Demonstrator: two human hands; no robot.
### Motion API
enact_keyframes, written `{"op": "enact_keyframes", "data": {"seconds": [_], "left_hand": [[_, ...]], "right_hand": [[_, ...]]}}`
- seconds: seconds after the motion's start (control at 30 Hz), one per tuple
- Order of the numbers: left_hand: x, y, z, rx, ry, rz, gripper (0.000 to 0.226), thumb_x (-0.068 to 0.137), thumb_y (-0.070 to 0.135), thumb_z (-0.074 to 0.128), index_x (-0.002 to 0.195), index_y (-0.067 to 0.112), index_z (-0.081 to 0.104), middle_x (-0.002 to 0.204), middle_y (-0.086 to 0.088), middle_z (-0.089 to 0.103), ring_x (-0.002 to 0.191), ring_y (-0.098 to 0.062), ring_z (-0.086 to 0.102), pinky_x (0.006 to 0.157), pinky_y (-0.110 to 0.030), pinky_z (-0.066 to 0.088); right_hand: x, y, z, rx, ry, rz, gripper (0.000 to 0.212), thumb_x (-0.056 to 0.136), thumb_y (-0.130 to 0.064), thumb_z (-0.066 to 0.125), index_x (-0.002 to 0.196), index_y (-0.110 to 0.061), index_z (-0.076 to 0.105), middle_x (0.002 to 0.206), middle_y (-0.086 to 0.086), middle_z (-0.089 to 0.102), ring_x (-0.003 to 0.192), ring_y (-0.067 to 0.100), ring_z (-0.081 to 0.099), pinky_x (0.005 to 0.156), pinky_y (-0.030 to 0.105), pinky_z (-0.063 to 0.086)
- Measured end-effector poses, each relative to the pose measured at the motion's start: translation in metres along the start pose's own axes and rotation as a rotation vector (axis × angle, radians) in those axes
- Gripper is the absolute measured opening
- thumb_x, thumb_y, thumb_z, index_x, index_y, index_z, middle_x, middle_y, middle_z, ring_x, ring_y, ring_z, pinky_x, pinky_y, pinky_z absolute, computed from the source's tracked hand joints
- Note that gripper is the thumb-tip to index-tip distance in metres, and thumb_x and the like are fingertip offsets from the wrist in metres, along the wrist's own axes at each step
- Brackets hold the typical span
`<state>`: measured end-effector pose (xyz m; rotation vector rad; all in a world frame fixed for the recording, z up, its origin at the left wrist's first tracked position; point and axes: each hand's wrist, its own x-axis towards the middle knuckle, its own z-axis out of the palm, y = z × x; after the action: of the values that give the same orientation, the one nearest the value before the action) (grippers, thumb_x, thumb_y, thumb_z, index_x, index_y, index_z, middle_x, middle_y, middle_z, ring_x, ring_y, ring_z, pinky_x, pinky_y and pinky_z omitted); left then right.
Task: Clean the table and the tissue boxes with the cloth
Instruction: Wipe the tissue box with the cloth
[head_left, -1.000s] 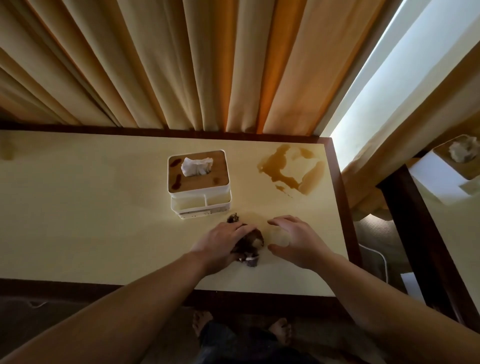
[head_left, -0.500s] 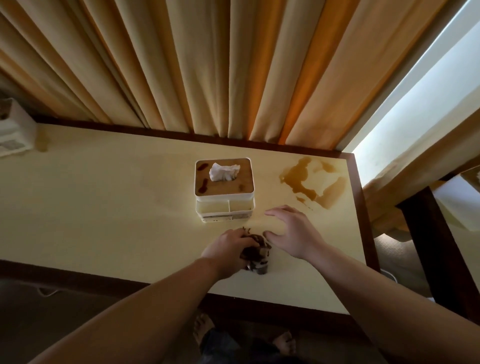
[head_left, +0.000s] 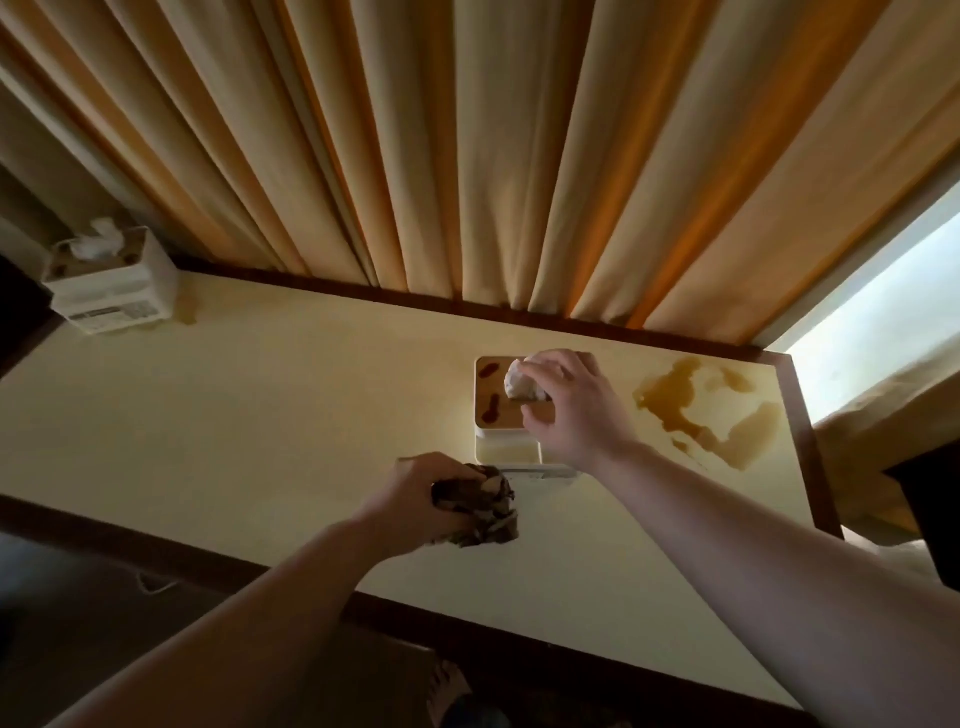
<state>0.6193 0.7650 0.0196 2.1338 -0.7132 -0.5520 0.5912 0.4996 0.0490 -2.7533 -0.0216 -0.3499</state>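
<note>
Two bare hands work at a cream-topped table with a dark wooden rim (head_left: 311, 415). The left hand (head_left: 415, 501) is curled round a crumpled dark patterned cloth (head_left: 480, 512) resting on the tabletop, just in front of the nearer white tissue box with a brown wooden lid (head_left: 496, 410). The right hand (head_left: 571, 410) reaches over that lid, fingers bent about the white tuft of tissue (head_left: 519, 384) — seemingly pinching it.

Judged step: clearing or steadying the tissue so the cloth can wipe the two dark red smears (head_left: 491, 389) on the lid. Best done by holding the box firm, wiping from lid edge inward, and keeping the soiled cloth off the tissue.

An amber liquid spill (head_left: 701, 415) lies on the table right of the box — not yet wiped. A second white tissue box (head_left: 111, 288) stands at the far left corner. Pleated beige-orange curtains (head_left: 467, 156) hang behind; a bright window (head_left: 883, 306) shows at right.
</note>
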Motion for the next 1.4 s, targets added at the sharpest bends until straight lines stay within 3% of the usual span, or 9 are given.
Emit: {"op": "enact_keyframes", "data": {"seconds": [0.13,0.3,0.37,0.47,0.67,0.83,0.97,1.23,1.4], "left_hand": [[0.004,-0.012,-0.025,-0.017,0.117,-0.022,0.048,0.071,0.016,0.093,0.112,0.035,0.076,0.108,0.018,0.07,0.099,0.002,0.066,0.084,-0.024,0.059],[0.018,-0.009,-0.036,-0.055,0.21,-0.001,0.05,0.072,0.014,0.092,0.113,0.036,0.075,0.102,0.014,0.07,0.08,-0.006,0.07,0.065,-0.031,0.061],[0.027,-0.007,-0.036,-0.049,0.254,0.052,0.051,0.072,0.012,0.091,0.116,0.034,0.076,0.103,0.014,0.07,0.08,-0.004,0.068,0.064,-0.022,0.056],[0.042,-0.002,-0.036,0.047,0.292,0.148,0.053,0.075,0.015,0.088,0.123,0.031,0.072,0.114,0.012,0.066,0.096,-0.002,0.063,0.078,-0.011,0.05],[0.084,0.016,-0.043,0.244,0.131,0.2,0.05,0.085,0.027,0.078,0.132,0.035,0.064,0.128,0.008,0.052,0.114,-0.012,0.051,0.097,-0.027,0.051],[0.11,0.026,-0.045,0.411,-0.034,0.18,0.048,0.085,0.032,0.075,0.131,0.041,0.063,0.133,0.009,0.052,0.115,-0.01,0.045,0.099,-0.032,0.047],[0.131,0.033,-0.051,0.474,-0.039,0.183,0.05,0.084,0.027,0.077,0.131,0.04,0.066,0.132,0.01,0.053,0.116,-0.009,0.046,0.1,-0.032,0.048],[0.178,0.051,-0.05,0.529,0.018,0.131,0.044,0.086,0.032,0.076,0.128,0.037,0.066,0.124,0.005,0.06,0.112,-0.017,0.055,0.092,-0.037,0.052],[0.159,0.042,-0.04,0.501,0.034,0.127,0.044,0.083,0.03,0.078,0.126,0.036,0.067,0.119,0.007,0.06,0.108,-0.014,0.052,0.091,-0.033,0.05]], "right_hand": [[0.016,-0.012,0.012,-0.165,-0.085,-0.073,0.049,0.099,-0.047,0.057,0.146,-0.033,0.056,0.157,0.003,0.041,0.145,0.028,0.032,0.118,0.05,0.034],[0.015,-0.004,0.012,-0.231,-0.144,0.03,0.049,0.104,-0.054,0.045,0.144,-0.028,0.059,0.16,0.003,0.039,0.148,0.028,0.028,0.121,0.049,0.028],[0.014,0.004,0.01,-0.218,-0.164,0.082,0.053,0.103,-0.06,0.041,0.143,-0.029,0.056,0.159,0.004,0.04,0.148,0.028,0.028,0.121,0.049,0.029],[0.015,0.017,0.008,-0.153,-0.238,0.14,0.061,0.097,-0.069,0.043,0.143,-0.031,0.052,0.161,0.003,0.034,0.151,0.028,0.025,0.122,0.05,0.031],[0.019,0.027,0.017,-0.035,-0.265,0.124,0.083,0.086,-0.074,0.064,0.15,-0.028,0.036,0.166,0.002,0.028,0.154,0.025,0.023,0.127,0.045,0.025],[0.015,0.034,0.031,-0.118,-0.305,0.137,0.106,0.089,-0.081,0.049,0.166,-0.026,0.002,0.174,-0.001,0.004,0.16,0.022,-0.003,0.129,0.041,-0.002],[0.014,0.033,0.033,-0.168,-0.283,0.111,0.105,0.089,-0.085,0.037,0.167,-0.02,0.007,0.174,0.003,0.007,0.16,0.025,-0.001,0.127,0.039,-0.007],[0.013,0.034,0.036,-0.169,-0.21,0.09,0.103,0.091,-0.089,0.029,0.163,-0.015,0.021,0.17,0.006,0.021,0.158,0.025,0.01,0.131,0.044,0.005],[0.015,0.033,0.035,-0.151,-0.257,0.141,0.109,0.088,-0.092,0.032,0.166,-0.018,0.013,0.173,0.003,0.01,0.159,0.023,0.001,0.127,0.037,-0.008]]}}
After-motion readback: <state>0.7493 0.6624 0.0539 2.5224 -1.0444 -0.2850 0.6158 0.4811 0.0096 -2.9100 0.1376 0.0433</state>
